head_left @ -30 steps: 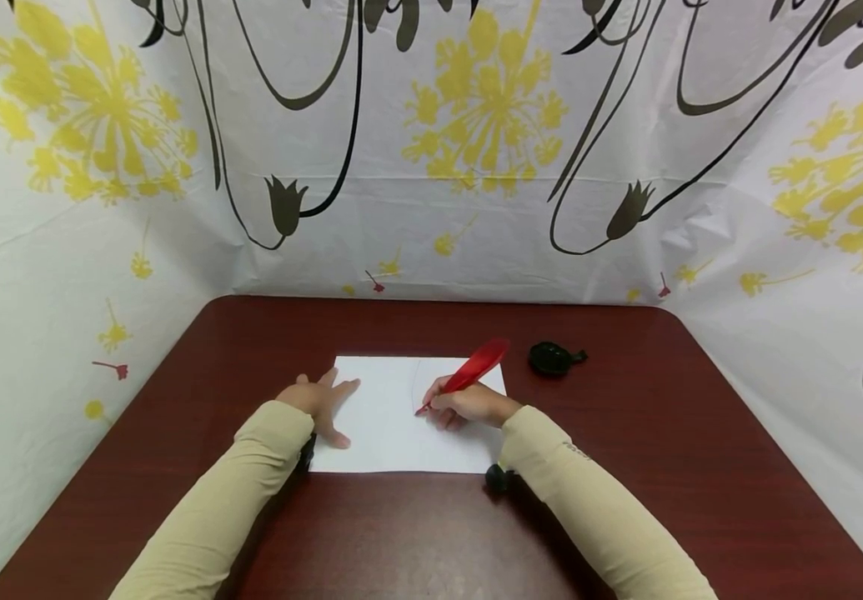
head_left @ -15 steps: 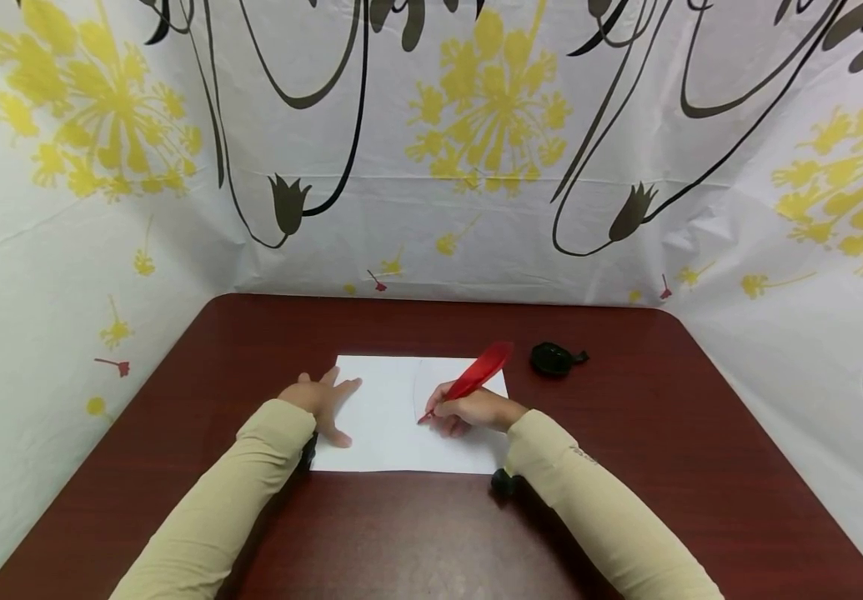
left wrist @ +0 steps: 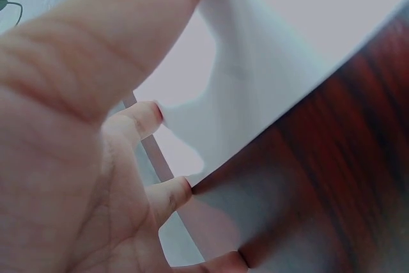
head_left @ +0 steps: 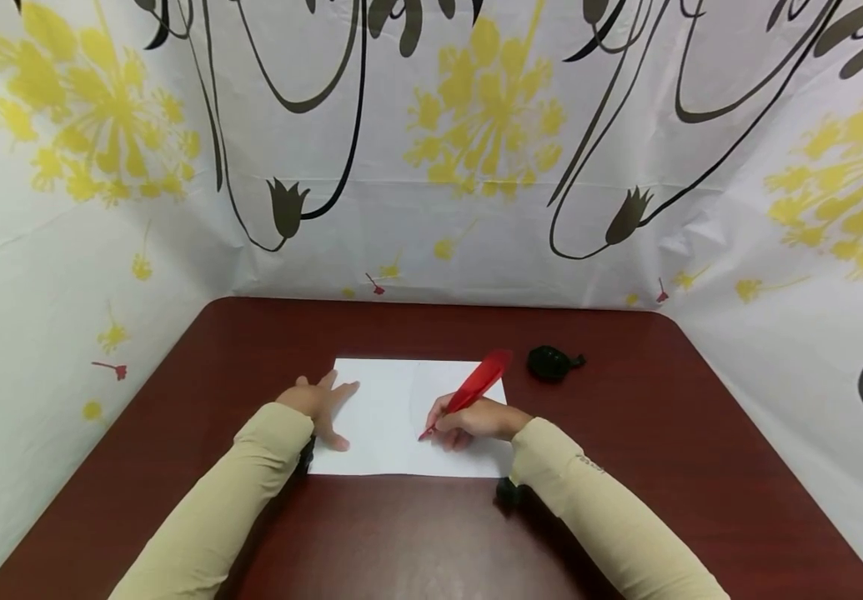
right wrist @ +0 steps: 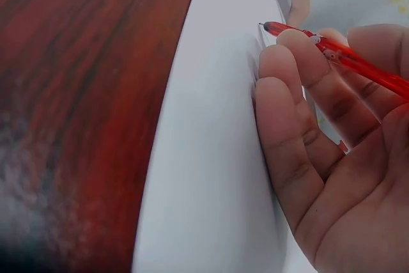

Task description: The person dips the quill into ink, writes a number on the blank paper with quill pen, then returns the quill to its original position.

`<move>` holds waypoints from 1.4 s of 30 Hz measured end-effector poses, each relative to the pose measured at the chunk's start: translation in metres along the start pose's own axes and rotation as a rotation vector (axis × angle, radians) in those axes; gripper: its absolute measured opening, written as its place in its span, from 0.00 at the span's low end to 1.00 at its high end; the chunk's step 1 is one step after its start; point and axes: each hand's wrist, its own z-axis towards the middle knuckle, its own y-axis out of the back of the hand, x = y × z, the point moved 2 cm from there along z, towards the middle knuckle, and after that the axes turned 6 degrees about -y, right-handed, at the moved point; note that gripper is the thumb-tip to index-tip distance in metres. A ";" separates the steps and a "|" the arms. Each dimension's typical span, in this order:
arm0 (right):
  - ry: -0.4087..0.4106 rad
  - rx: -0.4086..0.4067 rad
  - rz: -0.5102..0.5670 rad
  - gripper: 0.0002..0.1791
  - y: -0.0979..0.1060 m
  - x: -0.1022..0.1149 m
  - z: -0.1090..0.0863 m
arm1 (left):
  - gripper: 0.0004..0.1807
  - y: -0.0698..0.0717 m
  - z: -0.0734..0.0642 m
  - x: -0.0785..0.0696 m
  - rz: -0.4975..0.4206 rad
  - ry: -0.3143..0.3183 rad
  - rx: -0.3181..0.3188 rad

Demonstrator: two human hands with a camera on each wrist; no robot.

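A white sheet of paper (head_left: 386, 417) lies on the dark red table. My right hand (head_left: 469, 419) pinches a red pen with a feather-shaped top (head_left: 480, 380), its tip down at the paper. In the right wrist view the pen's clear red barrel (right wrist: 358, 62) runs between thumb and fingers, and the other fingers rest on the sheet. A faint curved line shows on the paper above the pen tip. My left hand (head_left: 318, 408) is spread over the sheet's left edge. In the left wrist view its fingertips (left wrist: 182, 187) press at the paper's edge.
A dark green turtle-shaped object (head_left: 551, 363) sits on the table (head_left: 401, 533) right of the paper's far corner. White cloth (head_left: 371, 200) printed with yellow and dark flowers hangs behind the table and along its sides.
My right hand has drawn the pen toward the near edge of the paper, and the faint line runs along its path. The left hand has stayed in place.
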 end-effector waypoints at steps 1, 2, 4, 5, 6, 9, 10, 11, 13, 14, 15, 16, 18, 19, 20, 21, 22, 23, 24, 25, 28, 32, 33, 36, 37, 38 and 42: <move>-0.002 -0.001 0.004 0.08 0.000 0.000 -0.001 | 0.58 0.001 0.000 0.000 -0.001 0.001 -0.002; -0.004 0.000 0.007 0.08 0.000 0.000 -0.001 | 0.58 0.001 0.001 0.000 -0.003 0.002 -0.005; -0.010 0.011 0.012 0.08 0.001 0.000 -0.002 | 0.58 0.002 0.001 0.000 -0.005 0.000 -0.003; -0.014 0.020 0.014 0.08 0.001 0.000 -0.002 | 0.58 0.002 0.001 0.000 -0.005 -0.002 -0.001; -0.018 0.029 0.014 0.08 0.001 0.001 -0.002 | 0.58 0.002 0.001 0.000 -0.005 -0.001 0.002; -0.022 0.053 0.017 0.08 0.000 0.000 -0.003 | 0.58 0.001 0.001 0.000 -0.005 0.001 0.009; -0.024 0.059 0.018 0.08 0.000 0.000 -0.004 | 0.58 0.001 0.001 0.000 -0.006 0.002 0.009; -0.025 0.063 0.018 0.08 0.000 0.000 -0.004 | 0.58 0.001 0.000 0.000 -0.007 0.002 0.010; -0.024 0.070 0.022 0.08 -0.001 0.000 -0.006 | 0.58 0.001 0.000 0.000 -0.006 0.002 0.009; -0.021 0.074 0.025 0.08 -0.001 0.000 -0.006 | 0.58 0.001 0.001 0.001 -0.007 0.004 0.008; -0.019 0.078 0.027 0.09 -0.001 -0.001 -0.007 | 0.58 0.001 0.001 0.001 -0.006 0.005 0.006; -0.016 0.083 0.029 0.09 -0.001 -0.001 -0.007 | 0.58 0.001 0.001 0.001 -0.007 0.007 0.005; -0.011 0.091 0.034 0.09 -0.001 -0.002 -0.008 | 0.58 0.000 0.001 0.001 -0.007 0.009 0.002; -0.013 0.094 0.035 0.09 -0.002 -0.002 -0.009 | 0.58 0.000 0.002 0.001 -0.008 0.008 0.003; -0.015 0.096 0.035 0.09 -0.002 -0.003 -0.009 | 0.59 0.000 0.002 0.001 -0.009 0.008 0.002; -0.017 0.095 0.035 0.09 -0.002 -0.003 -0.009 | 0.59 -0.001 0.002 0.001 -0.009 0.005 0.003; -0.016 0.096 0.033 0.09 -0.002 -0.003 -0.010 | 0.59 -0.001 0.002 0.001 -0.010 0.002 0.002; -0.016 0.097 0.029 0.09 -0.002 -0.004 -0.010 | 0.59 -0.001 0.003 0.001 -0.010 -0.001 0.000; -0.017 0.101 0.026 0.09 -0.001 -0.004 -0.011 | 0.59 -0.001 0.003 0.001 -0.010 -0.002 0.001; -0.017 0.107 0.022 0.09 -0.001 -0.004 -0.011 | 0.59 0.000 0.003 0.001 -0.011 -0.001 0.000; -0.012 0.129 0.008 0.09 -0.001 -0.004 -0.012 | 0.59 0.000 0.003 0.001 -0.009 0.001 -0.003; -0.014 0.155 -0.003 0.08 0.001 -0.003 -0.014 | 0.59 0.000 0.003 0.001 -0.003 0.002 -0.001; -0.014 0.160 -0.005 0.08 0.001 -0.003 -0.015 | 0.58 0.000 0.003 0.001 -0.002 0.002 -0.001; -0.009 0.177 -0.016 0.08 0.001 -0.002 -0.016 | 0.58 -0.001 0.004 0.002 -0.002 0.002 -0.005; -0.007 0.183 -0.017 0.08 0.001 -0.002 -0.016 | 0.58 -0.001 0.004 0.002 0.000 -0.001 -0.007; -0.005 0.188 -0.020 0.09 0.001 -0.003 -0.016 | 0.58 -0.001 0.004 0.002 -0.002 -0.001 -0.006; -0.008 0.195 -0.029 0.09 0.002 -0.004 -0.018 | 0.59 -0.001 0.003 0.001 -0.002 -0.002 -0.003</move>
